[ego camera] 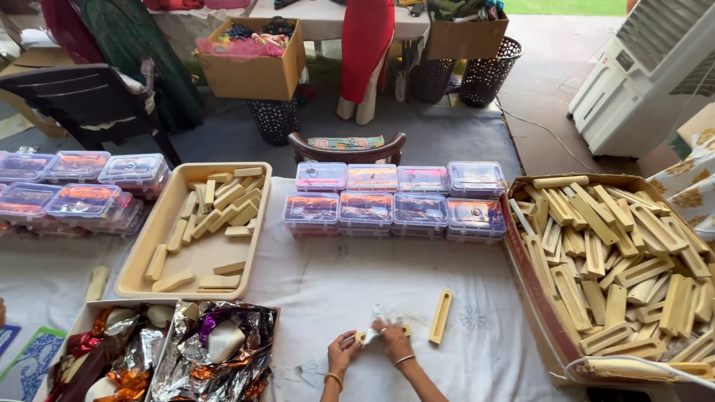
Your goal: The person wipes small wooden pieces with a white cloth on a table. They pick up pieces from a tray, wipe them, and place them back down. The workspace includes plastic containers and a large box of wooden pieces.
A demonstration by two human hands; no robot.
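Your left hand [341, 356] and right hand [395, 339] meet low on the white cloth [357, 290], both pinching one small pale wooden piece [363, 336] with a scrap of white wrapping at its top; by my judgement you are mid-wrap, and finishing calls for a firm fold while the piece stays pinned between your fingertips. A slotted wooden holder [441, 316] lies just beside your right hand, the full carton [521, 246] further right, the beige tray [141, 279] upper left.
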